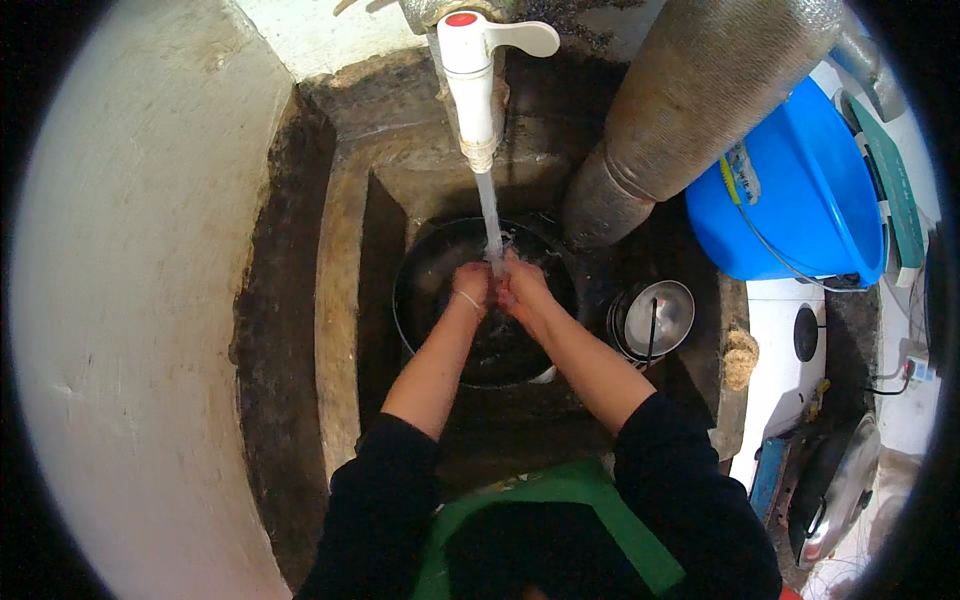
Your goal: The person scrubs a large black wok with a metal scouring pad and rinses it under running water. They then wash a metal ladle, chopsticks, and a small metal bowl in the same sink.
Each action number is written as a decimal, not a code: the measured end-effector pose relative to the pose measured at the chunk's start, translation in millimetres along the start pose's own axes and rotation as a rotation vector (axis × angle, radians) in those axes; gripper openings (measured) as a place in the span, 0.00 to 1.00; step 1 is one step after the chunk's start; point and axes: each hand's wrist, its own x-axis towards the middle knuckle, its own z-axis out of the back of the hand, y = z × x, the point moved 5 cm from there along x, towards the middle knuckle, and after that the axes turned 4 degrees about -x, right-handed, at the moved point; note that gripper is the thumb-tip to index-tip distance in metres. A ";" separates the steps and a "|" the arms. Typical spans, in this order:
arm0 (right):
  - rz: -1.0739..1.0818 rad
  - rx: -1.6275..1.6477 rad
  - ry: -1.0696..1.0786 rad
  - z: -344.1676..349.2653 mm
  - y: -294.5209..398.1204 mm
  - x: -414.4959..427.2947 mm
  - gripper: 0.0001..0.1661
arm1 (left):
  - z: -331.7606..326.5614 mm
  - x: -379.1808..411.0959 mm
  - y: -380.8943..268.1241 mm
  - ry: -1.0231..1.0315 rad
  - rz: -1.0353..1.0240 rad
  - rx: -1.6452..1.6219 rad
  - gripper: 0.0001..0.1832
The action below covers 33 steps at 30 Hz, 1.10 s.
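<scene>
Water runs from a white plastic tap (474,97) with a red-marked lever handle. Directly under the stream, my left hand (472,283) and my right hand (521,281) meet close together. A pale band circles my left wrist. Spray and blur hide the fingers, so I cannot tell whether anything is held between them. Beneath both hands a round black pan (435,330) sits in a dark concrete sink (341,300), with some water in it. To the right of the pan stands a small stack of metal bowls (660,322), and a thin dark handle crosses the top one.
A thick wrapped pipe (690,112) slants down behind the sink's right side. Beyond it is a blue plastic bucket (795,195) with a wire handle. A scouring pad (741,360) lies on the right rim. A metal lid (844,495) is at lower right; a plastered wall (142,300) rises left.
</scene>
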 end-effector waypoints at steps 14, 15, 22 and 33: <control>0.578 -1.582 0.109 44.9 26.1 61.3 0.31 | -13.8 -66.2 14.1 0.557 -0.162 1.765 0.22; 0.598 -1.676 0.100 40.1 14.3 72.7 0.32 | -2.5 -79.2 3.4 0.497 -0.224 1.735 0.23; 0.822 -1.844 0.518 -15.0 -106.9 32.4 0.28 | 89.3 -141.1 -22.8 -0.134 -0.382 1.437 0.35; 0.643 -2.171 0.050 41.9 9.9 84.5 0.30 | 104.6 -158.8 -9.7 -0.060 0.229 1.342 0.55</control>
